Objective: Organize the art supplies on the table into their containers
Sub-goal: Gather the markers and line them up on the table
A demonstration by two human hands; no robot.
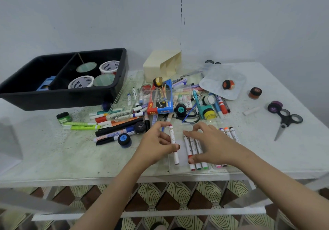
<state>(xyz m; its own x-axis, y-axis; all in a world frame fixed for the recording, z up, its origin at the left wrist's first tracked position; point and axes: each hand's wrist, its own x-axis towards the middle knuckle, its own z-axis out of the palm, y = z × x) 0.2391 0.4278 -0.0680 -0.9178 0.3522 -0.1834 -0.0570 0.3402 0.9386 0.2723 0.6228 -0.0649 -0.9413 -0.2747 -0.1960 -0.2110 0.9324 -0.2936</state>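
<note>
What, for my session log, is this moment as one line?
left hand: holds white marker | right hand: touches marker row in clear tray | supply pile: unsorted
</note>
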